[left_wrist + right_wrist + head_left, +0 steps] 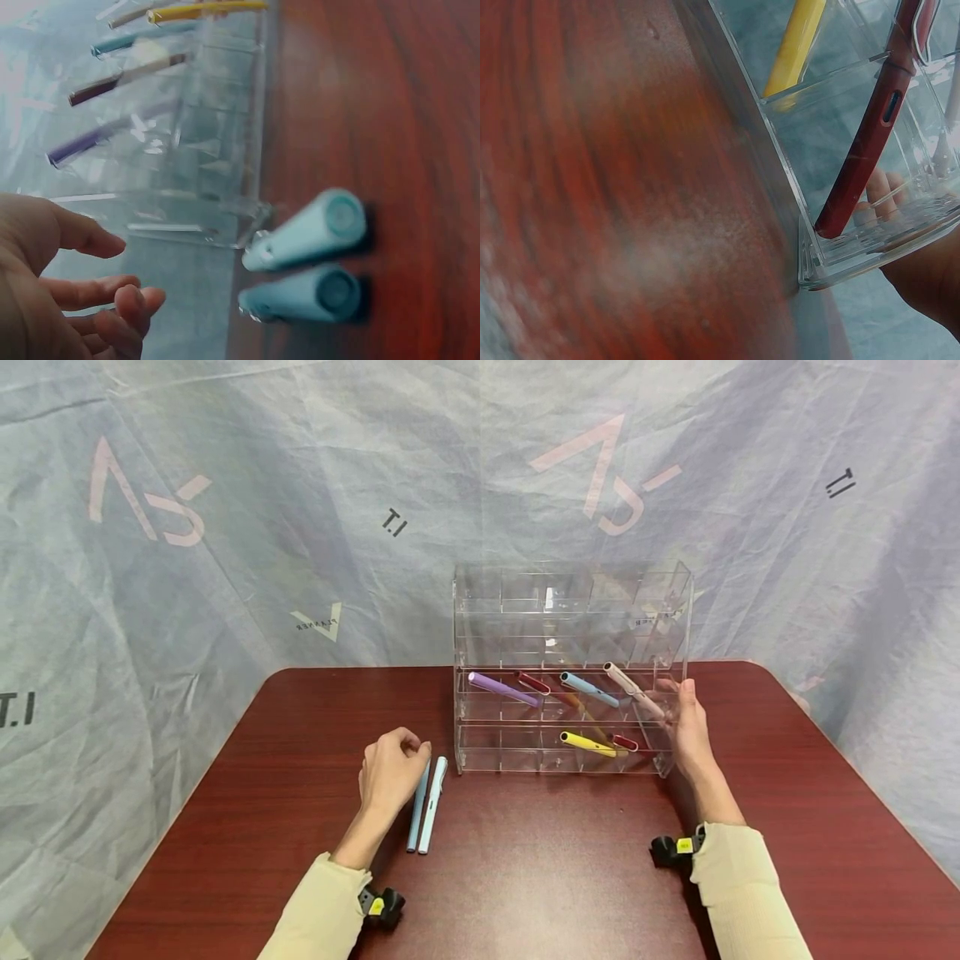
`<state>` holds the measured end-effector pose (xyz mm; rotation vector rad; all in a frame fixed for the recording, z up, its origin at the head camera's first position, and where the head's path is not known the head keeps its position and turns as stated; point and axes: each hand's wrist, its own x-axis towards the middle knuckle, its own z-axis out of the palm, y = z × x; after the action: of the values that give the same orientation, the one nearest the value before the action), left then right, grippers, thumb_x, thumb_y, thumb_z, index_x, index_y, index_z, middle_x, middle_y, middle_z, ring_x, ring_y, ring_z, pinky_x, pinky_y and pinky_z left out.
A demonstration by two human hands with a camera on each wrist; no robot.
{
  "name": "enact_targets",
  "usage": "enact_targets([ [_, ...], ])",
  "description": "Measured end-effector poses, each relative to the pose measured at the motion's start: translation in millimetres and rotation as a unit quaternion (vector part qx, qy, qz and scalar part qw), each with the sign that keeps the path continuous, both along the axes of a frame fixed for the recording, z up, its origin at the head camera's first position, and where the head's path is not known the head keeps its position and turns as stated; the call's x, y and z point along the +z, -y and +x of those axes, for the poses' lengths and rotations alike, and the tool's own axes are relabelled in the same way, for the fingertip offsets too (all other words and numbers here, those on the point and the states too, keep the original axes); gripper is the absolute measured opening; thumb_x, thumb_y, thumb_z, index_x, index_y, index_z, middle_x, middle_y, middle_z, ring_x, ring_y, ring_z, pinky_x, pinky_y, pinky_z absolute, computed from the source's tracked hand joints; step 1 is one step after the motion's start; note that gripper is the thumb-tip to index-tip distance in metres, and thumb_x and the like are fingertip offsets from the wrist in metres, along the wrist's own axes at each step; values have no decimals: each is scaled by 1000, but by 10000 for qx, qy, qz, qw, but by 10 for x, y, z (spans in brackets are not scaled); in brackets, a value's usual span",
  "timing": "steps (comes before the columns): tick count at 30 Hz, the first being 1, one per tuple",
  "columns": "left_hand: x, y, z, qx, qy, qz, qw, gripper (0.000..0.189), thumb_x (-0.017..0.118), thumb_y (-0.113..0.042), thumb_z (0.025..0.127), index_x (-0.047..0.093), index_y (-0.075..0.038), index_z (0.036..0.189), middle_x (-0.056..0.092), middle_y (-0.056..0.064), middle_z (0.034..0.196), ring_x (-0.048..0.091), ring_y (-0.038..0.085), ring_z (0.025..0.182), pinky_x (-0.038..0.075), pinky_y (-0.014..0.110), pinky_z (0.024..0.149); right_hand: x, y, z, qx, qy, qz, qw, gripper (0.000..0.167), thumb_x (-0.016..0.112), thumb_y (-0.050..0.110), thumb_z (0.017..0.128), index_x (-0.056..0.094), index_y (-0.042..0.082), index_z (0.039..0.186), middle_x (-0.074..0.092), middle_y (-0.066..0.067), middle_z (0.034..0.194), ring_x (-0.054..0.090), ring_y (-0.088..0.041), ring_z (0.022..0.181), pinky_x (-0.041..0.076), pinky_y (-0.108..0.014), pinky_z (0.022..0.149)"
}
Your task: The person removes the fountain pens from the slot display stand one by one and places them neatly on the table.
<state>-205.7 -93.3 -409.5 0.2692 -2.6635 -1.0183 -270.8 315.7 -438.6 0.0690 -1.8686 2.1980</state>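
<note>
Clear rack (pixel 517 725), one o'clock from the wearer; right hand (pixel 692 731) grips its four-o'clock side; a hard tug might tip it; left hand (pixel 392 772) loosely bent, pinching nothing; two pale-blue pens (pixel 432 806), toward its five o'clock, could skid if nudged.

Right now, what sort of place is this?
Probably an improvised recording booth, judging by the printed cloth hung behind the reddish-brown table and the black device on each wrist.

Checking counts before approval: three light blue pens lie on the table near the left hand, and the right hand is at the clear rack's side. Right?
Wrong count: the head view shows two light blue pens on the table near the left hand, not three. The rest stands.
</note>
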Motion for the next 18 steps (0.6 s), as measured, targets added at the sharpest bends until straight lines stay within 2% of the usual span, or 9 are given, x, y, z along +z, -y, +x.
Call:
enact_targets([
  [6,110,-109,59,65,-470,384,9981,13,69,-30,86,73,-18,89,70,-1,79,65,22,77,48,35,59,-8,2,2,26,-122,-43,9999,48,31,57,104,57,20,118,71,15,96,66,3,84,44,-16,70],
  [9,165,-192,109,54,-784,679,9946,10,71,-27,85,73,-17,88,71,0,77,64,20,72,48,34,59,-7,7,9,33,-149,-63,9999,47,32,57,104,59,20,117,71,14,97,66,3,83,43,-17,68],
  [14,191,-384,163,-183,-1375,1322,9815,7,74,-17,83,74,-12,87,71,5,72,52,7,55,43,23,55,1,13,15,65,-124,-124,9998,47,33,58,104,60,22,117,71,15,95,67,3,83,43,-18,70],
  [18,185,-557,194,-383,-1521,1846,9702,6,74,-14,83,74,-11,88,69,7,68,44,-3,43,39,18,48,6,13,15,52,-117,-117,9998,47,32,59,104,60,23,116,71,16,95,67,3,84,43,-18,70],
])
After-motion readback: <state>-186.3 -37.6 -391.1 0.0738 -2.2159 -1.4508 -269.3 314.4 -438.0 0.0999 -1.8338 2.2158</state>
